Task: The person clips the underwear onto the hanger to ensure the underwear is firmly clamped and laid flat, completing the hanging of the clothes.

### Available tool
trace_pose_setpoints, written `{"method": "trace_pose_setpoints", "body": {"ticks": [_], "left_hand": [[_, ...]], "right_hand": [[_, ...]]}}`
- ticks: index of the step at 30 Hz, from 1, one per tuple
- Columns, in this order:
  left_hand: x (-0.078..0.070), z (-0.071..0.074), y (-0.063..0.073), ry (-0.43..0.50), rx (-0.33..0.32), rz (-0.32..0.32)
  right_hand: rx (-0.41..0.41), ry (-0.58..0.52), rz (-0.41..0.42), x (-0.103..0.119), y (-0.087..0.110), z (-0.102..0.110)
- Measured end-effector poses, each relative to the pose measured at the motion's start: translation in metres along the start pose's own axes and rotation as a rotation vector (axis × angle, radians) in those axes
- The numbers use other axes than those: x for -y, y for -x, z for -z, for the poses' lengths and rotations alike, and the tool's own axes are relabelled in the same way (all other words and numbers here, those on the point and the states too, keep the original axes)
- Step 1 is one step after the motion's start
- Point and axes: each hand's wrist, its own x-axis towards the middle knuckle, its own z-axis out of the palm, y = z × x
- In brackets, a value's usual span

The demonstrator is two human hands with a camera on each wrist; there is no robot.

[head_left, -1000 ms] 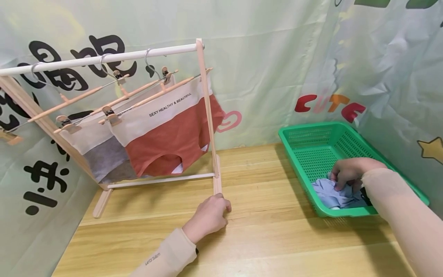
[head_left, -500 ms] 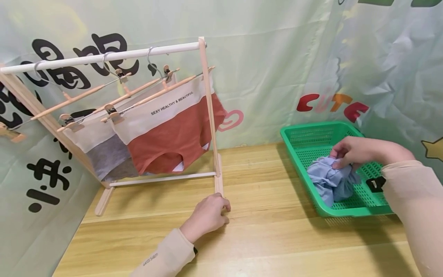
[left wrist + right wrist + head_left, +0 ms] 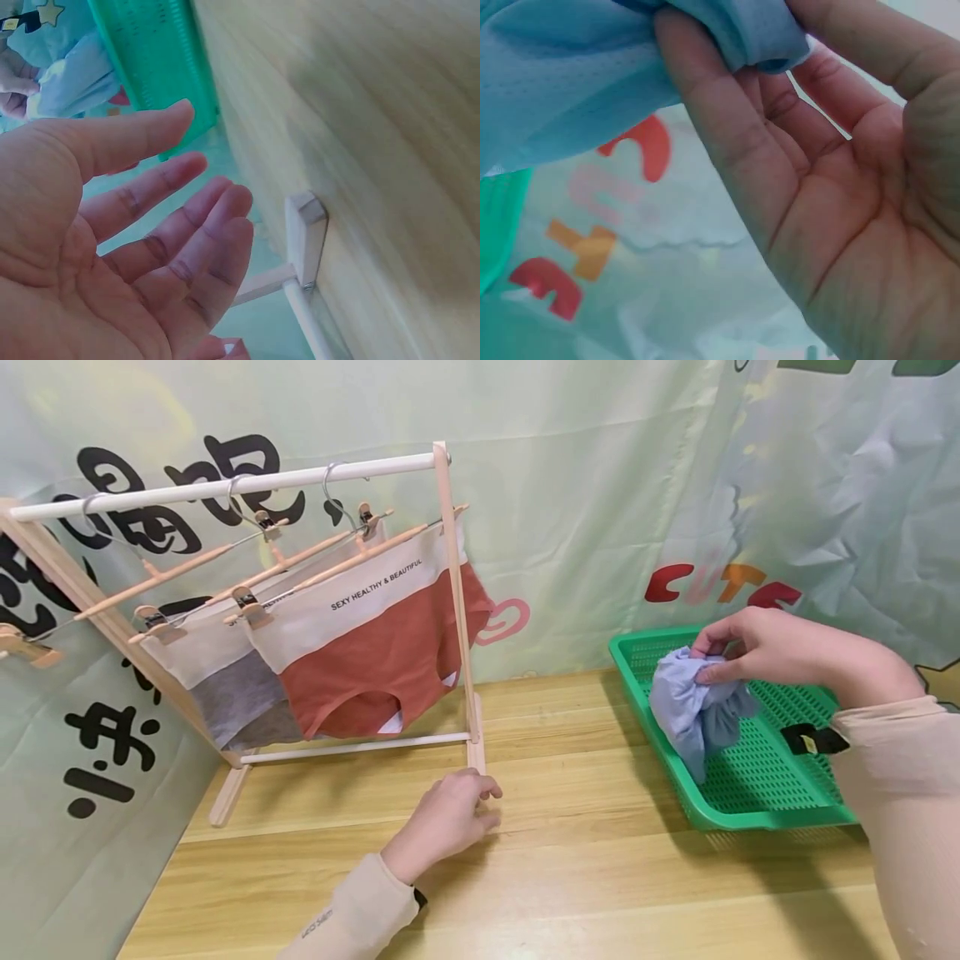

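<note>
My right hand (image 3: 795,652) pinches a crumpled light blue cloth garment (image 3: 686,702) between thumb and fingers, and the cloth hangs down over the left part of the green basket (image 3: 780,820). Up close in the right wrist view, folds of this garment (image 3: 570,82) run between thumb and index finger. On the wooden table, my left hand (image 3: 442,817) lies just in front of the foot of the small clothes rack (image 3: 456,610). Its fingers are relaxed and hold nothing in the left wrist view. Rust-red underpants (image 3: 375,660) and grey underpants (image 3: 240,693) hang there from clip hangers.
A bare clip hanger (image 3: 153,578) hangs at the rack's left end. Two wooden feet, the nearer left one (image 3: 228,797) jutting forward, carry the rack. Printed fabric (image 3: 562,527) closes off the back and sides. A black strap (image 3: 30,21) is on my right wrist.
My right hand has lifted the light blue garment up from the basket's floor, slightly left and toward the back. My left hand has eased off the rack's foot a little, fingers loosening.
</note>
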Motion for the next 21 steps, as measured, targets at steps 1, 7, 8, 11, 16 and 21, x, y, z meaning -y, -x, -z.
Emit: {"method": "trace_pose_setpoints", "body": {"ticks": [1,7,8,11,16,21], "left_hand": [[-0.001,0.002,0.0,0.012,-0.006,-0.006],[-0.004,0.01,0.0,0.058,-0.033,-0.036],[-0.005,0.011,0.0,0.063,-0.039,-0.04],[-0.008,0.014,0.0,0.071,-0.064,-0.057],[-0.011,0.018,-0.001,0.067,-0.101,-0.083],[-0.014,0.022,-0.002,0.09,-0.133,-0.089]], "right_hand": [[-0.016,0.01,0.006,0.004,0.0,0.002],[-0.11,0.054,0.057,0.031,0.0,0.014],[-0.126,0.058,0.07,0.036,0.0,0.015],[-0.164,0.063,0.105,0.05,-0.001,0.019],[-0.197,0.012,0.143,0.071,-0.003,0.024],[-0.222,-0.058,0.233,0.094,-0.007,0.021]]}}
